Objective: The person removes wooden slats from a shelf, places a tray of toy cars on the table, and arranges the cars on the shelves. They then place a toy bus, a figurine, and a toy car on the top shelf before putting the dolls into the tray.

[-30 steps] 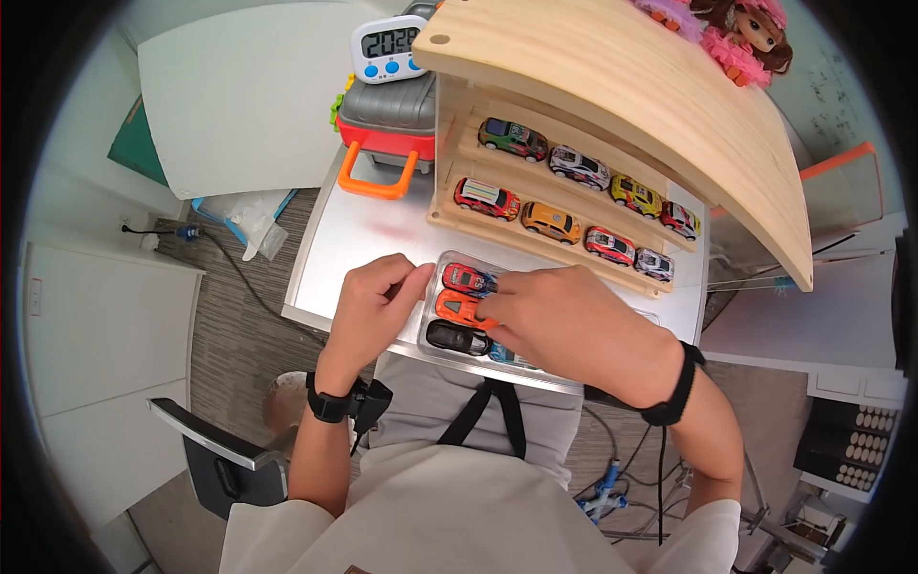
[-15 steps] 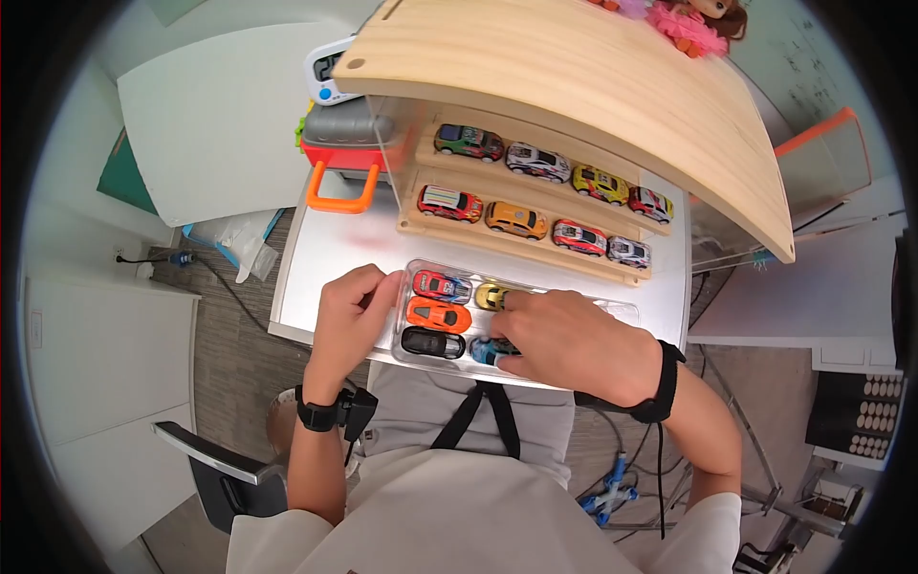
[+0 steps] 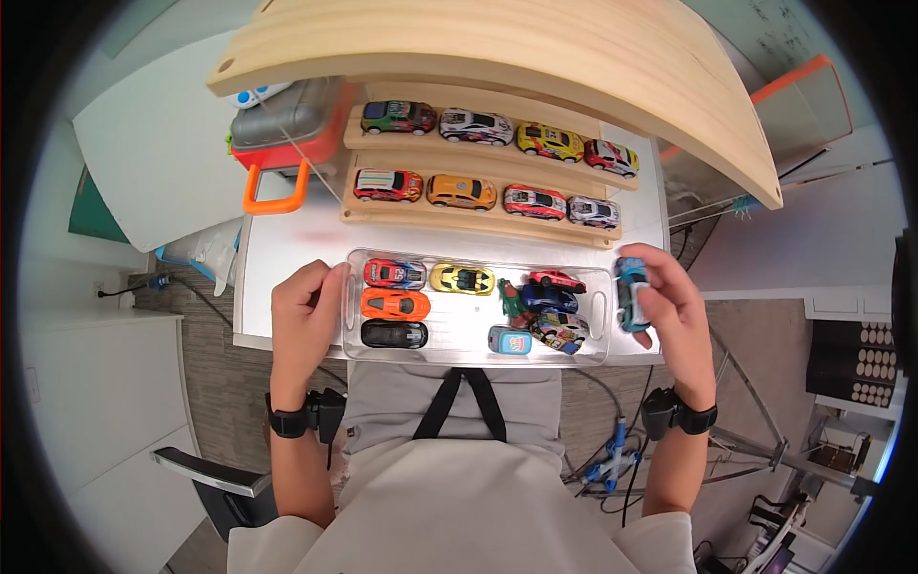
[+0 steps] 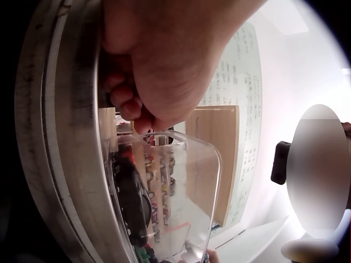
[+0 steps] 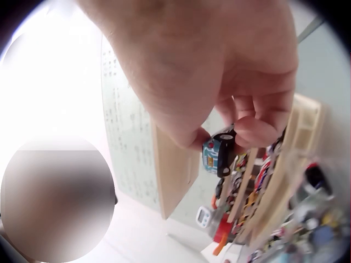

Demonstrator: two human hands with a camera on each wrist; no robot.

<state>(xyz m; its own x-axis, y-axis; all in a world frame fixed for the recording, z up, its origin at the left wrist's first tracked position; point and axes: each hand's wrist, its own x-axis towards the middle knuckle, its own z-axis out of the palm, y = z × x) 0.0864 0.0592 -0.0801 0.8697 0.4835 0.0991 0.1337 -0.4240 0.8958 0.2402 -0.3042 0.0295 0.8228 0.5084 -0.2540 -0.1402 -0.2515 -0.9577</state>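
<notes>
A clear plastic tray holds toy cars near the table's front edge. My left hand grips the tray's left end, thumb at the rim, fingers curled; in the left wrist view the fingertips are right at the edge. Just beyond the right end, my right hand pinches a teal toy car between thumb and fingers; its rear end shows in the right wrist view. Inside on the left are a red-and-blue car, an orange car and a black car, with a gold car beside them.
At the tray's right, several cars lie jumbled, including a patterned car, near a light blue piece. Behind stands a wooden shelf with two rows of cars under an overhanging top. A red-and-grey case stands left.
My right hand has lifted the teal car out of the tray and moved right, past its end. The left hand stays at the tray's left end. The head view has shifted.
</notes>
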